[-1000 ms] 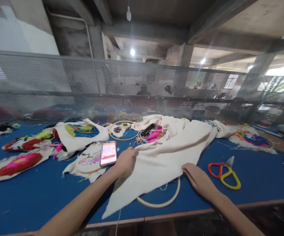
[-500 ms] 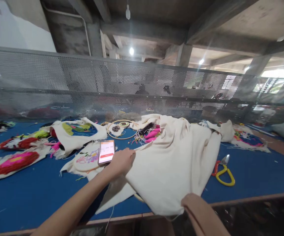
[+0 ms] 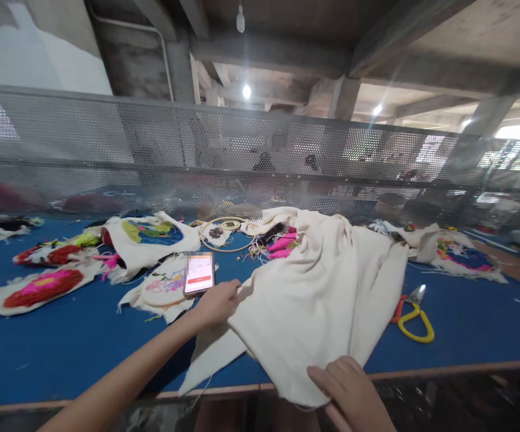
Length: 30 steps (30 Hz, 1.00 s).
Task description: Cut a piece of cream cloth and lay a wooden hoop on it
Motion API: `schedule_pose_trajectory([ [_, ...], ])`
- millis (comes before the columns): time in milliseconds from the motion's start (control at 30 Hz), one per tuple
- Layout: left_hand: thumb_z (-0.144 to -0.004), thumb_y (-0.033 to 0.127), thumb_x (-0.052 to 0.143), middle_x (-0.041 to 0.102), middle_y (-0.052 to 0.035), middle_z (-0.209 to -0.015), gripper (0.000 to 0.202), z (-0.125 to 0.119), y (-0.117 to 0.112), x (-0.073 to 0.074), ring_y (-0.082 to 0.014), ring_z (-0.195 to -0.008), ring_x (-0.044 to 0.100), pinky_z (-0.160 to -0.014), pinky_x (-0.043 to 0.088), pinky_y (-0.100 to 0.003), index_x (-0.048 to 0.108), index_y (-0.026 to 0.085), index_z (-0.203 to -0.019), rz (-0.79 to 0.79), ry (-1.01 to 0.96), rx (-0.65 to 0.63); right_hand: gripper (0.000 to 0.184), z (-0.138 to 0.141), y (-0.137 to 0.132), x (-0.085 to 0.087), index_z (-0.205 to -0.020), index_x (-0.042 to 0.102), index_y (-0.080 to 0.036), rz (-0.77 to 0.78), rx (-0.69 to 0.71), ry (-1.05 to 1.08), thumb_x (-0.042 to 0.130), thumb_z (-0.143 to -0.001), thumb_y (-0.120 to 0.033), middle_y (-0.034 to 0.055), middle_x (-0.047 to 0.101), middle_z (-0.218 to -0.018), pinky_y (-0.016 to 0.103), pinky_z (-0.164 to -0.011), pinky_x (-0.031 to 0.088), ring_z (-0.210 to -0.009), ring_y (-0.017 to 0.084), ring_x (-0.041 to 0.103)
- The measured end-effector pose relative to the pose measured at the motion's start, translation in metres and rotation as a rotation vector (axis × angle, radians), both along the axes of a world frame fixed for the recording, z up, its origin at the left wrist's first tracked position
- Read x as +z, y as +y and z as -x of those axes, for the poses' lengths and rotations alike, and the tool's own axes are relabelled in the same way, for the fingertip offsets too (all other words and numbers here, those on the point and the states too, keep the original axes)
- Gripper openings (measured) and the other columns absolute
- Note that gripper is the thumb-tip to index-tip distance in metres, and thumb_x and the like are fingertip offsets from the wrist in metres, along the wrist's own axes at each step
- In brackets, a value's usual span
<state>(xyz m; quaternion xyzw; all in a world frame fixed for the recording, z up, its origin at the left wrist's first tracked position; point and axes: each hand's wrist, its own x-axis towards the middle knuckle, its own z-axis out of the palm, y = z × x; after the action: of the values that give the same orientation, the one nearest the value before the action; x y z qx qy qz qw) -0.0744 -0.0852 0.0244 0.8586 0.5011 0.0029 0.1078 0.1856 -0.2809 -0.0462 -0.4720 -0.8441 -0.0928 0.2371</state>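
Head view: my left hand pinches the edge of the cream rumpled fabric sheet spread between it and my right hand, which touches its near corner in a grip I cannot make out, while red-and-yellow-handled metal scissors lie beyond and right of that hand.

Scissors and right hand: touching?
Apart. The head view shows blue tabletop between the scissors and the right hand, which is at the lower edge of the cream cloth.
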Motion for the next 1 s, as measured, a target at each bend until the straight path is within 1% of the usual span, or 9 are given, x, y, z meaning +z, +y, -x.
schedule_pose_trajectory([
  [100,-0.085,0.026,0.037,0.066,-0.0067,-0.09,0.022,0.009,0.009,0.011,-0.0197,-0.082,0.061,-0.065,0.038,-0.024,0.058,0.019,-0.086,0.02,0.007,0.005,0.036,-0.004,0.0,0.002,-0.113,0.052,-0.017,0.014,0.015,0.036,0.048,-0.078,-0.018,0.0068,0.067,-0.083,0.032,-0.064,0.045,-0.066,0.021,0.057],
  [200,-0.085,0.028,0.038,0.067,-0.0094,-0.092,0.024,0.012,0.014,0.022,-0.0233,-0.085,0.061,-0.066,0.038,-0.027,0.059,0.019,-0.077,0.014,0.053,0.053,0.041,-0.008,0.001,0.003,-0.12,0.05,-0.018,0.039,0.039,0.036,0.045,-0.079,-0.019,0.0068,0.068,-0.084,0.032,-0.064,0.043,-0.066,0.02,0.057],
  [367,-0.083,0.021,0.037,0.067,-0.0173,-0.091,0.026,0.004,0.0,0.019,-0.03,-0.082,0.064,-0.061,0.04,-0.031,0.057,0.014,-0.097,-0.006,0.152,0.147,0.036,-0.009,0.001,0.004,-0.116,0.055,-0.02,0.078,0.151,0.042,0.037,-0.085,-0.024,0.0048,0.065,-0.07,0.031,-0.057,0.038,-0.058,0.019,0.054],
  [533,-0.08,0.012,0.04,0.065,-0.0167,-0.086,0.031,-0.005,-0.02,0.017,-0.0318,-0.083,0.063,-0.065,0.043,-0.034,0.053,0.01,-0.108,-0.057,0.244,0.149,0.033,-0.01,-0.006,0.02,-0.08,0.059,-0.021,0.235,0.089,0.119,0.028,-0.093,-0.022,0.0026,0.06,-0.064,0.029,-0.061,0.037,-0.06,0.015,0.053],
  [667,-0.079,0.002,0.034,0.058,-0.0194,-0.105,0.038,-0.016,-0.029,0.017,-0.0328,-0.099,0.056,-0.076,0.042,-0.04,0.052,0.01,-0.111,-0.224,0.26,0.155,0.04,-0.01,-0.009,0.024,-0.09,0.062,-0.021,0.179,0.158,0.022,0.033,-0.091,-0.049,0.0048,0.059,-0.067,0.031,-0.059,0.038,-0.063,0.018,0.053],
  [733,-0.082,0.006,0.034,0.056,-0.018,-0.108,0.034,-0.025,-0.034,0.011,-0.0313,-0.103,0.052,-0.083,0.039,-0.041,0.055,0.011,-0.109,-0.316,0.198,0.065,0.049,-0.01,-0.008,0.026,-0.094,0.062,-0.021,0.184,0.148,0.058,0.028,-0.09,-0.055,0.0064,0.06,-0.072,0.031,-0.06,0.04,-0.067,0.019,0.054],
  [867,-0.09,0.03,0.038,0.05,-0.0146,-0.13,0.039,-0.04,-0.051,-0.016,-0.0313,-0.125,0.037,-0.103,0.026,-0.046,0.051,0.016,-0.125,-0.264,-0.01,-0.292,0.032,-0.018,0.013,0.037,-0.107,0.061,-0.022,0.272,-0.018,0.128,0.034,-0.094,-0.033,0.0087,0.063,-0.096,0.033,-0.078,0.045,-0.09,0.019,0.057],
  [933,-0.093,0.041,0.032,0.039,-0.0108,-0.142,0.047,-0.041,-0.058,-0.03,-0.0322,-0.134,0.024,-0.108,0.013,-0.052,0.044,0.02,-0.134,-0.194,-0.041,-0.321,0.032,-0.027,0.036,0.046,-0.116,0.058,-0.022,0.299,-0.085,0.115,0.039,-0.091,-0.03,0.0099,0.06,-0.113,0.035,-0.088,0.044,-0.104,0.021,0.054],
  [1000,-0.093,0.048,0.026,0.032,-0.0071,-0.147,0.053,-0.038,-0.061,-0.04,-0.0334,-0.137,0.018,-0.108,0.007,-0.057,0.039,0.025,-0.138,-0.134,-0.045,-0.221,0.039,-0.037,0.067,0.054,-0.124,0.054,-0.019,0.335,-0.137,0.076,0.04,-0.09,-0.032,0.0114,0.054,-0.126,0.038,-0.097,0.04,-0.116,0.023,0.049],
])
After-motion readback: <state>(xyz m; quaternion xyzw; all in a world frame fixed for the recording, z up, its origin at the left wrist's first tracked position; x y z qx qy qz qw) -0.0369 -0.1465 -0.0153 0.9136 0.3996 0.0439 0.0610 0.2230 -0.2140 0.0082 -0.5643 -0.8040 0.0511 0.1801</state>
